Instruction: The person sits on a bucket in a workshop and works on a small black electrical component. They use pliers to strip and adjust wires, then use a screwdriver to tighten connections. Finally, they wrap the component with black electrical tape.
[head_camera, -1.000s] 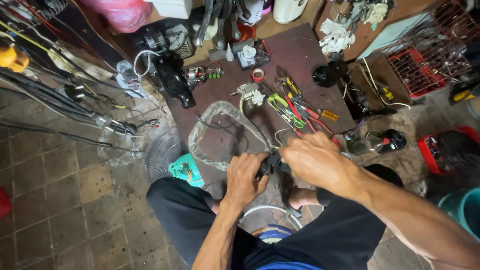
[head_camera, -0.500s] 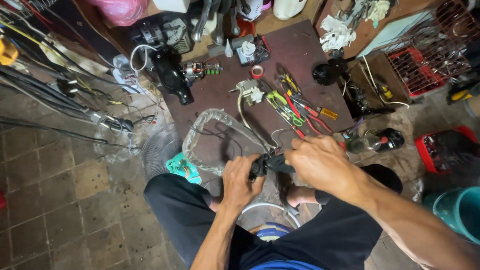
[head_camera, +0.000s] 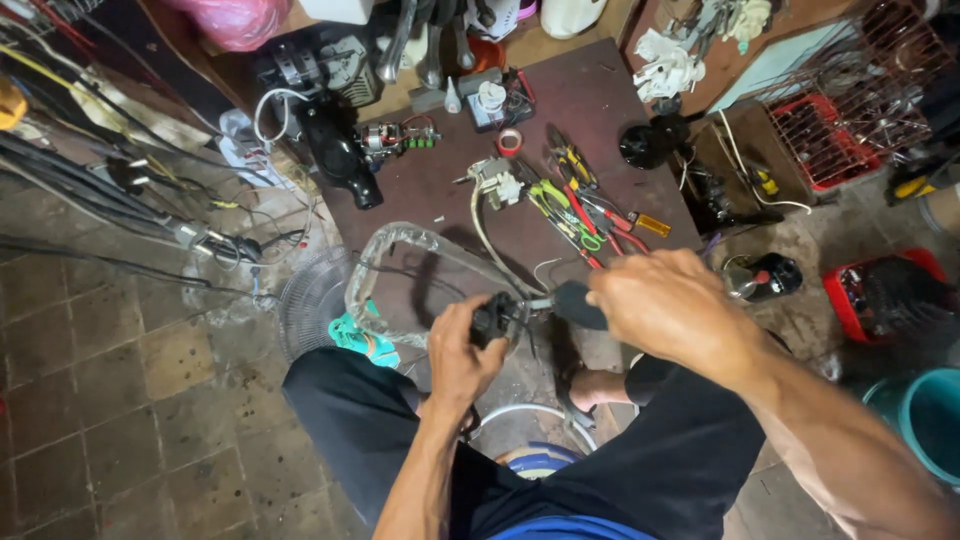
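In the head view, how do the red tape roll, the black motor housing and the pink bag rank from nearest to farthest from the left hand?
From the left hand:
1. Red tape roll, on the brown board ahead.
2. Black motor housing, ahead to the left, only slightly farther.
3. Pink bag, at the top edge.

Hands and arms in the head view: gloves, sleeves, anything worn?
Both are bare. The left hand and the right hand wear no gloves, and no rings, watch or wristband show. Both forearms are uncovered up to the frame edge, with no sleeve in sight. Black trousers cover the legs below.
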